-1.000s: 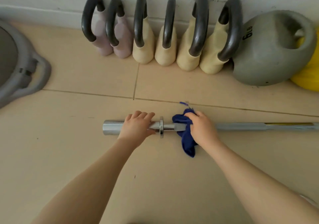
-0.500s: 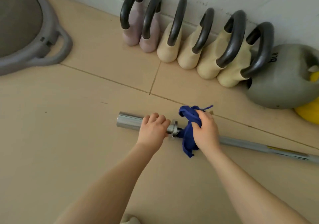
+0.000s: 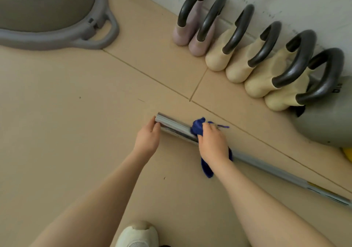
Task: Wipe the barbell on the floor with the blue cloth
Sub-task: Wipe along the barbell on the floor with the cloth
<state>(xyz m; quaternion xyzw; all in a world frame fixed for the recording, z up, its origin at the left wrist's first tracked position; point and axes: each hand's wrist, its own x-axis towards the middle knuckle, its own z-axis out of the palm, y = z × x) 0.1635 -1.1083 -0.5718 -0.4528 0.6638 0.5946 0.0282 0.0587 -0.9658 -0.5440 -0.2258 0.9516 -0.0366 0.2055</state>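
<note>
A silver barbell [image 3: 266, 167] lies on the beige tiled floor, running from the middle of the view down to the lower right. Its thick chrome sleeve [image 3: 173, 126] is the near left end. My right hand [image 3: 212, 144] presses the blue cloth [image 3: 198, 127] onto the sleeve, and a tail of the cloth hangs below my wrist. My left hand [image 3: 147, 138] grips the very tip of the sleeve with its fingers curled around the end. The collar is hidden under my right hand and the cloth.
Several kettlebells [image 3: 228, 43] with dark handles line the white wall at the back. A large grey kettlebell [image 3: 323, 125] and a yellow one [image 3: 347, 156] sit at the right. A grey balance trainer [image 3: 57, 14] fills the top left. My white shoe [image 3: 138, 235] shows at the bottom.
My left hand slid from the middle of the sleeve to its tip. My right hand moved the cloth leftward past the collar onto the sleeve. The view swung to the left.
</note>
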